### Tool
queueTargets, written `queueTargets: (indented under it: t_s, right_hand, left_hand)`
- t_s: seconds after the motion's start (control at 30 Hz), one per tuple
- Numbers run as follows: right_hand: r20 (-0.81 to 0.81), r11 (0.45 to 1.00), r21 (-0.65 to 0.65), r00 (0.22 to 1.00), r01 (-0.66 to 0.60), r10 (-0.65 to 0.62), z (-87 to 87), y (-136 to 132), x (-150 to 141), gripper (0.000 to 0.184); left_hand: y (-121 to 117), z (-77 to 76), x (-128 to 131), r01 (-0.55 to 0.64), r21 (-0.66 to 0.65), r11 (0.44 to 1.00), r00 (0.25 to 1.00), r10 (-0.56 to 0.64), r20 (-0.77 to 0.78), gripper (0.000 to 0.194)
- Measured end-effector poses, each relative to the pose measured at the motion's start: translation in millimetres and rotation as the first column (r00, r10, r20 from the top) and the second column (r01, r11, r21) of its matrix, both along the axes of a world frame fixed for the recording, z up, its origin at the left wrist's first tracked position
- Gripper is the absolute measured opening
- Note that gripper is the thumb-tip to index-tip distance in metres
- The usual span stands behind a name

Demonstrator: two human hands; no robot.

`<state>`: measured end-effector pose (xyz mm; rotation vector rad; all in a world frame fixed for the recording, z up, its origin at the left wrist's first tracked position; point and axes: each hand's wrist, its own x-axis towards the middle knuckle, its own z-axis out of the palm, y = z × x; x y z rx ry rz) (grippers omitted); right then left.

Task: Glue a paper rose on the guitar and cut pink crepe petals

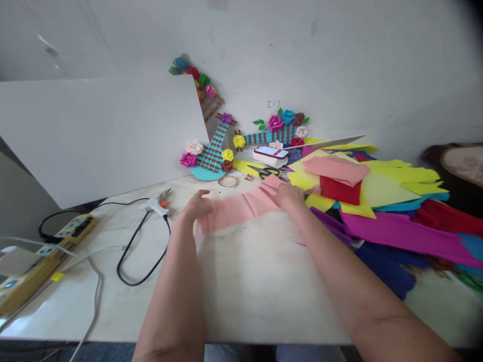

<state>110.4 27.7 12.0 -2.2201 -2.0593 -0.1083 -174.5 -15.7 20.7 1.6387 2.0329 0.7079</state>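
A pale pink strip of crepe-like paper (pixel 230 213) lies stretched across the white table in front of me, with creases near its middle. My left hand (pixel 196 206) is at its left end, the fingers closed over the edge. At the right end, my right hand (pixel 290 197) is closed. From its fingers a slim metal tool (pixel 269 187) points left over the paper; its kind is hard to make out. Just behind the strip are black-handled scissors (pixel 269 172), a roll of tape (pixel 228 181) and a small brown piece (pixel 248 177).
A white glue gun (pixel 154 205) with a black cord and a yellow power strip (pixel 56 256) are on the left. Coloured sheets (pixel 392 186) pile up on the right. Flower-decorated paper guitars (pixel 211 161), a phone (pixel 270 152) and a white board (pixel 101 141) stand along the back.
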Motion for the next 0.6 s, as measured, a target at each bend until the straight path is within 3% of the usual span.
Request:
queueTargets:
  t_s: [0.13,0.37,0.47,0.6]
  right_hand:
    - [0.008,1.000,-0.001,1.000,0.012,-0.012,8.2,-3.8,-2.8,0.028]
    - [-0.072,0.975,0.152,0.985,0.164,-0.155,41.3,-10.2,12.8,0.031]
    - [-0.077,0.962,0.137,0.971,0.236,-0.227,47.6,-8.7,28.9,0.030]
    - [-0.074,0.955,0.067,0.956,0.288,-0.283,47.5,-6.8,42.7,0.033]
  left_hand:
    - [-1.1,-2.6,-0.9,-0.068,0.096,0.993,0.995,0.061,0.075,0.061]
    - [15.7,-18.8,14.8,-0.235,0.228,0.945,0.917,0.138,0.374,0.065]
    - [22.5,-25.3,32.1,-0.294,0.235,0.926,0.919,0.206,0.337,0.066]
    - [24.6,-29.4,43.6,-0.269,0.229,0.935,0.951,0.220,0.218,0.060]
